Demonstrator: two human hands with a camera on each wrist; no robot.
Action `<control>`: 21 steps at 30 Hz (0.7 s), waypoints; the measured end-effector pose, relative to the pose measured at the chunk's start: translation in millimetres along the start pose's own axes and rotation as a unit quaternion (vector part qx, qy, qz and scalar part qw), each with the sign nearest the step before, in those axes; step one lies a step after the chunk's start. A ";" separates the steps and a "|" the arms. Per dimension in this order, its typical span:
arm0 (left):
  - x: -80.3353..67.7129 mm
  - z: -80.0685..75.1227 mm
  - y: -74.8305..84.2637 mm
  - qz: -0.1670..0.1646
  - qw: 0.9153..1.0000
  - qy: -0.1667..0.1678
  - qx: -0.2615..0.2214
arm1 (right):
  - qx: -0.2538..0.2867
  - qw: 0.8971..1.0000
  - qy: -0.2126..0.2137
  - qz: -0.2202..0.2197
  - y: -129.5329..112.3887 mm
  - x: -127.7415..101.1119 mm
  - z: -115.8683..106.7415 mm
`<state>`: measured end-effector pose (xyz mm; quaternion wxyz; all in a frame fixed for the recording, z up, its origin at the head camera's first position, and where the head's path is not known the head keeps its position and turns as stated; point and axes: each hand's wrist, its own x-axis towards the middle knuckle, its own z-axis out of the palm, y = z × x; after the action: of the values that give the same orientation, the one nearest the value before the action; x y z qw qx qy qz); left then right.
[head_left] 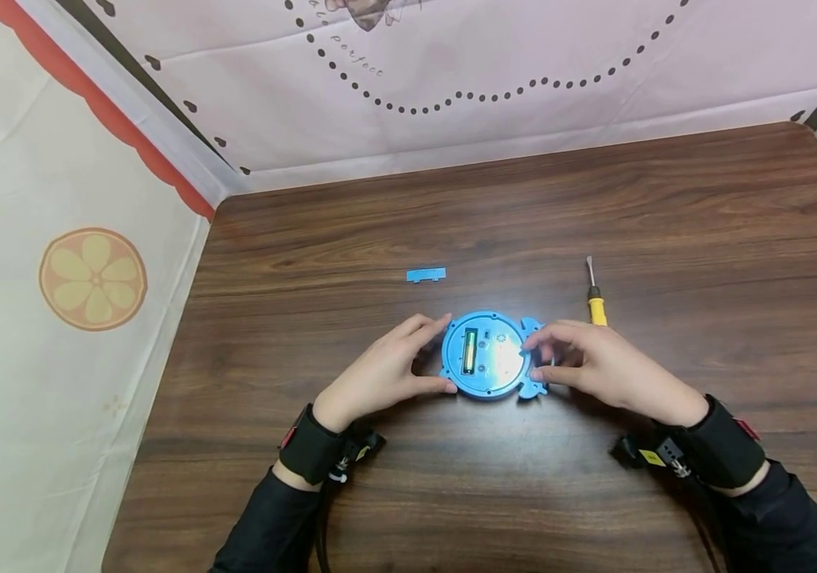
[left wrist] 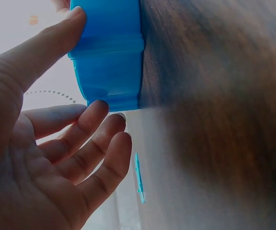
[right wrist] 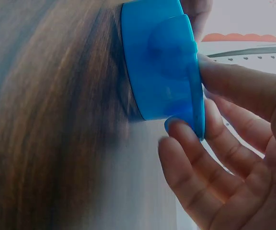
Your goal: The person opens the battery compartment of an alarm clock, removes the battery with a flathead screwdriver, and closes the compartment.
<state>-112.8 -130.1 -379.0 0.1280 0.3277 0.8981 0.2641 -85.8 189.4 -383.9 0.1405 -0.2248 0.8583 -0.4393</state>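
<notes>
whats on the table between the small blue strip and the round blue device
Nothing: in the head view only bare wooden table lies between the small blue strip and the round blue device.

Your head view: bright, even | glare on blue disc (head_left: 489,356) | edges bowed | your wrist views: desk (left wrist: 214,96) blurred, hazy

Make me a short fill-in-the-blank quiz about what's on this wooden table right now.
1. The round blue plastic device lies between the person's two ____.
2. The screwdriver beyond the right hand has a ____ handle.
3. The small flat blue plastic piece lies ____ from the device, beyond the left hand.

Missing words: hands; yellow; apart
</notes>
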 end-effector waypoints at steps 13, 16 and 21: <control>0.0 -0.3 0.4 -0.003 1.000 -0.005 -0.011 | -0.066 0.998 0.023 -0.008 1.3 -0.5 -0.3; 0.0 -0.2 -0.8 -0.001 1.000 -0.002 -0.012 | -0.051 0.999 0.011 -0.005 1.2 0.0 -0.3; -0.1 -0.6 -1.9 0.001 1.000 0.003 -0.010 | -0.039 0.999 0.001 0.004 0.6 -0.2 -0.3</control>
<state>-113.9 -131.7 -379.6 0.1281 0.3267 0.8954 0.2741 -86.0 190.1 -384.2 0.1319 -0.2264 0.8759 -0.4051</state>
